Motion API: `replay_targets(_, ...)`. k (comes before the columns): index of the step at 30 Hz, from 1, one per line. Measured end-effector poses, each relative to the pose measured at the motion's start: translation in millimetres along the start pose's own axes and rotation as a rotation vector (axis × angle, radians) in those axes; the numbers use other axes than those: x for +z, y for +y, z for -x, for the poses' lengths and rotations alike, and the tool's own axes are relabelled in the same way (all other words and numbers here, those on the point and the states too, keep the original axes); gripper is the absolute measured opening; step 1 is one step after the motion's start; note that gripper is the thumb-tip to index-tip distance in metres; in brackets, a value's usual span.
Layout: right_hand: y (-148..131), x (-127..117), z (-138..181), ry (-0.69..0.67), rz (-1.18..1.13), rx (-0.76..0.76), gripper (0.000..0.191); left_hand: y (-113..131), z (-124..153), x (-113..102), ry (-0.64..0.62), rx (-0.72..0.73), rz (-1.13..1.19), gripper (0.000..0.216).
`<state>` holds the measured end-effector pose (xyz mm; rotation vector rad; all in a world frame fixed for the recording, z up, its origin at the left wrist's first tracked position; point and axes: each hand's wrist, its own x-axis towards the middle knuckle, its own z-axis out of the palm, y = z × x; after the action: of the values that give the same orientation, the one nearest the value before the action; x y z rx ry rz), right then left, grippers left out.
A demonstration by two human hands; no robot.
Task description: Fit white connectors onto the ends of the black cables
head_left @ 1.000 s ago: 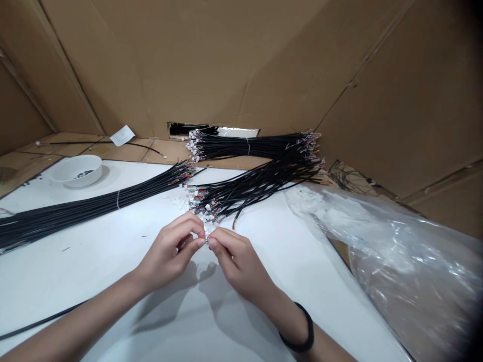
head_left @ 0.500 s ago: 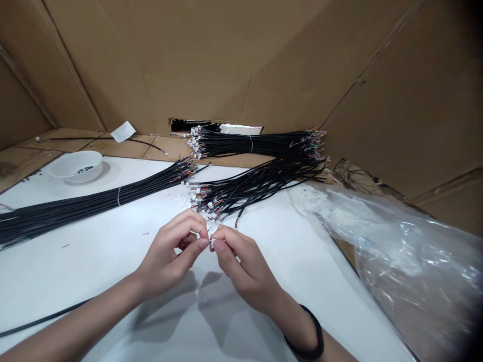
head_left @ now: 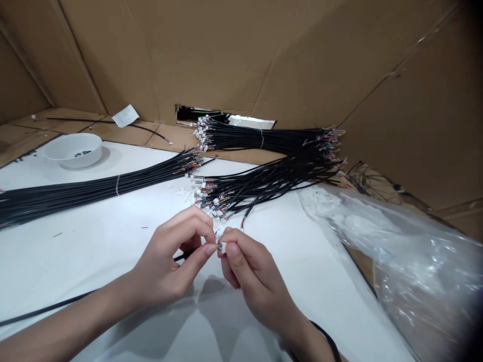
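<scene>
My left hand (head_left: 181, 251) is closed, thumb and forefinger pinching the thin coloured wires at the end of a black cable (head_left: 180, 257). The cable passes through that hand and shows again under the left forearm (head_left: 49, 306). In my right hand (head_left: 251, 269) a small white plug connector (head_left: 223, 247) is gripped between thumb and forefinger. The wires meet the connector between the two hands; how far in they sit is too small to tell. Just beyond my fingers lies a loose pile of black cables (head_left: 271, 176) with white connectors on their near ends.
A tied cable bundle (head_left: 90, 188) lies at left, another bundle (head_left: 241, 137) at the back. Loose white connectors (head_left: 184, 193) lie near the pile. A white bowl (head_left: 75, 156) holds small dark pieces. A clear plastic bag (head_left: 407, 251) covers the right edge; cardboard walls (head_left: 226, 55) enclose the table.
Both hands have shifted slightly right in view, and the scene behind has shifted too. The connector and coloured wires between my fingertips now show more plainly.
</scene>
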<state>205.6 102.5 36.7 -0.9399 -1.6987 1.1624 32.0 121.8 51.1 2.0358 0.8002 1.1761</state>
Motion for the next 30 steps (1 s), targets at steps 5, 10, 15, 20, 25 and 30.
replay_targets(5,-0.4,-0.4,-0.7,-0.008,0.065,-0.020,0.030,1.3,-1.2,-0.6,0.003,0.007,-0.040,0.013)
replay_targets(10,-0.8,-1.6,-2.7,-0.009,0.147,-0.064,0.032,-0.6,0.0,-0.1,-0.001,0.030,-0.072,0.014)
replay_targets(15,2.4,-4.4,-3.4,-0.031,0.263,-0.125,0.025,-2.7,1.4,0.5,-0.011,0.044,-0.091,0.015)
replay_targets(20,4.3,-5.8,-3.5,-0.029,0.337,-0.196,0.020,-4.2,0.4,0.6,-0.025,0.040,-0.073,0.014)
replay_targets(25,1.6,-3.4,-3.3,-0.010,0.224,-0.114,0.027,-3.1,0.4,1.2,0.005,0.026,-0.036,0.012)
replay_targets(30,1.4,-0.8,-1.7,0.028,0.171,0.001,0.038,-0.2,-0.4,2.5,0.049,-0.020,-0.019,0.012)
